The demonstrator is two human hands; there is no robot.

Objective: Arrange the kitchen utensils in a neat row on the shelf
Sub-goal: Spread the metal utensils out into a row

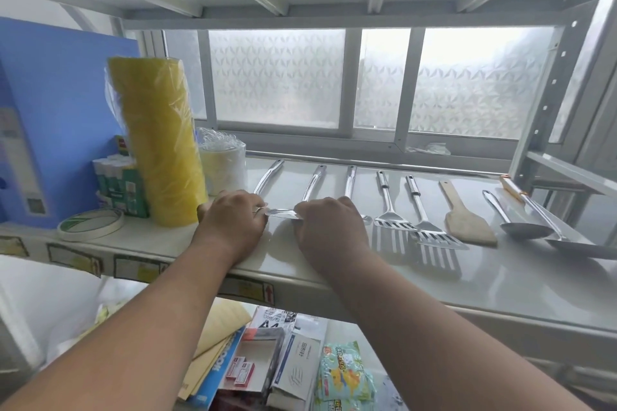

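Hands (282, 217) squaring leftmost utensils on the shelf (500, 290).
Left hand (233, 220) and right hand (329, 222) each rest curled over a steel ladle head (282, 213); best slide them parallel, evenly spaced with the slotted turners (394, 223) at right.

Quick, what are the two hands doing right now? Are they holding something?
Left hand: closed on the bowl end of a metal utensil lying on the shelf.
Right hand: fingers curled down over the next utensil; actual grip cannot be told.

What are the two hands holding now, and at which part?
Both the left hand and the right hand rest on one metal utensil, at its head end; a firm grip cannot be told.
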